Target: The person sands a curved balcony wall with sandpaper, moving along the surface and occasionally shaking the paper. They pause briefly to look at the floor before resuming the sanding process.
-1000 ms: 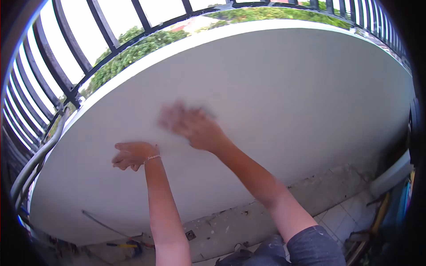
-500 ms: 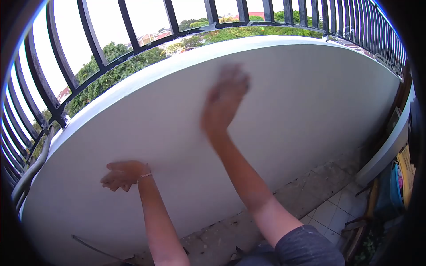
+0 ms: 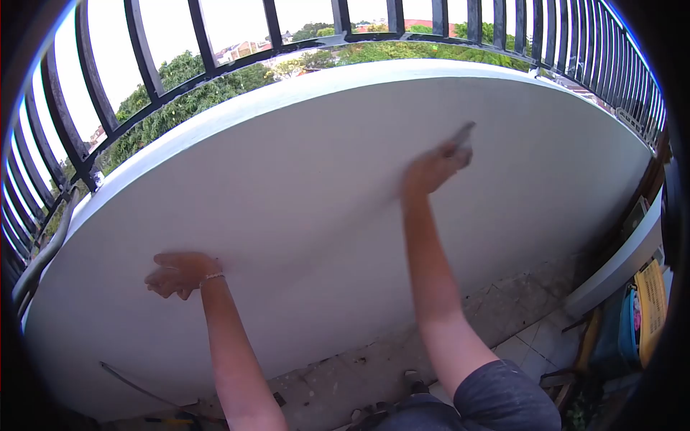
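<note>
A smooth pale wall fills the middle of the view. My left hand rests against its lower left part with the fingers spread, and a thin bracelet circles the wrist. My right hand is up at the wall's right half, its fingers closed around a small grey flat piece. Motion smears that piece, so its kind cannot be made out. One edge of it pokes out past the fingers toward the upper right.
Black metal railing stands along the wall's white top ledge, with trees beyond. A grey pipe runs at the left. On the right are a blue bin and a yellow board. Tiled floor lies below.
My right hand has swept right and slightly down along the wall. The left hand stays on the wall, a little further left in view as the camera shifted.
</note>
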`<state>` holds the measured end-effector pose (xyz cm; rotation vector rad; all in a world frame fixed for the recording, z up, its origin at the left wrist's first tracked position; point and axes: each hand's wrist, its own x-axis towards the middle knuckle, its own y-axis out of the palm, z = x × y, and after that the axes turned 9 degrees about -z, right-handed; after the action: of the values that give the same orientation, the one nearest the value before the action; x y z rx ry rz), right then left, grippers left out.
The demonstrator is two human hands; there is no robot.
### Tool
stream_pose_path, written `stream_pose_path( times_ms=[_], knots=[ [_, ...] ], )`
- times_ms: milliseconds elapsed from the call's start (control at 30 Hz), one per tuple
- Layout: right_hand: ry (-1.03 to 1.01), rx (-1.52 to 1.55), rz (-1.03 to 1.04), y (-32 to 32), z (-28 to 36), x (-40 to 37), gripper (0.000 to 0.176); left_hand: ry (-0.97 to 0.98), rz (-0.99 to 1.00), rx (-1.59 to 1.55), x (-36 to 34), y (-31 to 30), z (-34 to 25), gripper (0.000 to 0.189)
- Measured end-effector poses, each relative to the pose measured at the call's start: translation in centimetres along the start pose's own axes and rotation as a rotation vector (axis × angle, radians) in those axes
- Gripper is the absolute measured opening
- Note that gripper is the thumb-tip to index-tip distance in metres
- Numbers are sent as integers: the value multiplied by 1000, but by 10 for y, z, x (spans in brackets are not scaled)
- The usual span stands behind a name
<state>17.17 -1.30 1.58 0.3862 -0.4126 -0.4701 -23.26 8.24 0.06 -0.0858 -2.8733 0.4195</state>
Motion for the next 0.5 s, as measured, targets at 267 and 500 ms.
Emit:
stream_pose_path(
  times_ms=[267, 500],
  knots=[
    [-1546, 564, 1006, -81, -6, -92, 36, 46, 31, -22, 6, 2, 1, 71],
    [-20, -59, 109, -41, -33, -24, 40, -35, 49, -59, 1, -18, -11, 63]
  ],
)
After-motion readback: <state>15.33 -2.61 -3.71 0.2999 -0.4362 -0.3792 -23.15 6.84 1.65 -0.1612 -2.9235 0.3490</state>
